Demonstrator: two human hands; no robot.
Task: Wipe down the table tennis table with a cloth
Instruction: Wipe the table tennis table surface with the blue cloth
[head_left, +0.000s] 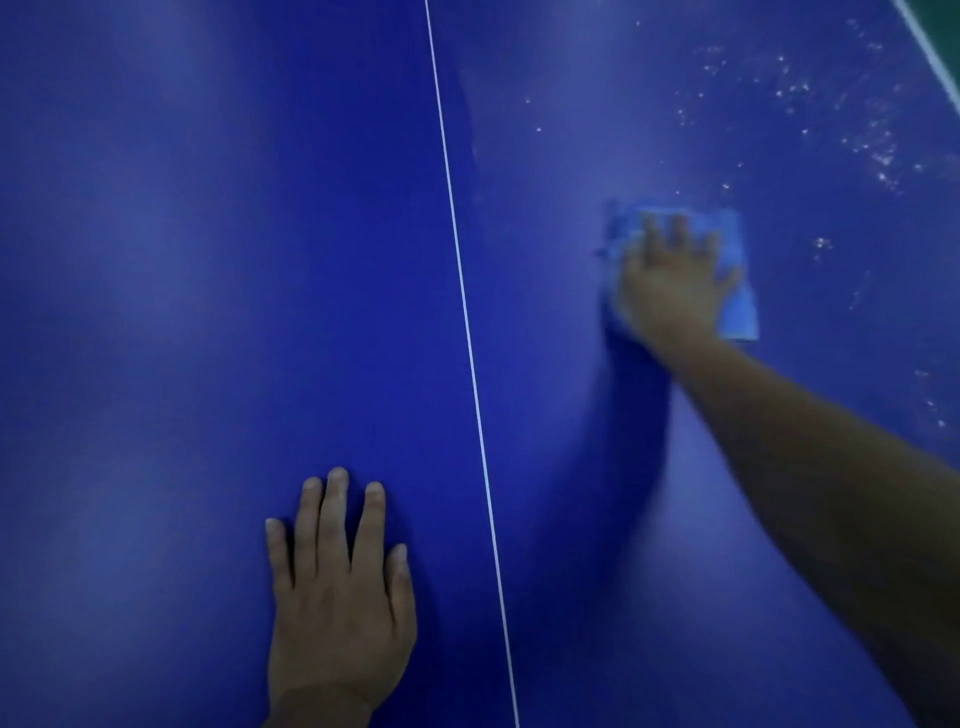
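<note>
Right grip (670, 275) flat, blurred, on cloth (740, 306); left grip (337, 597) spread wide on table (208, 260), wrist cropped.

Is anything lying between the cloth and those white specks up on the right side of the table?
Nothing visible. The right hand presses the blue cloth flat, and only bare table lies between it and the white specks. The left hand rests across the centre line.

Dim, soft glare across the blue table (208, 312) — the far right hand (670, 280) blurred.
</note>
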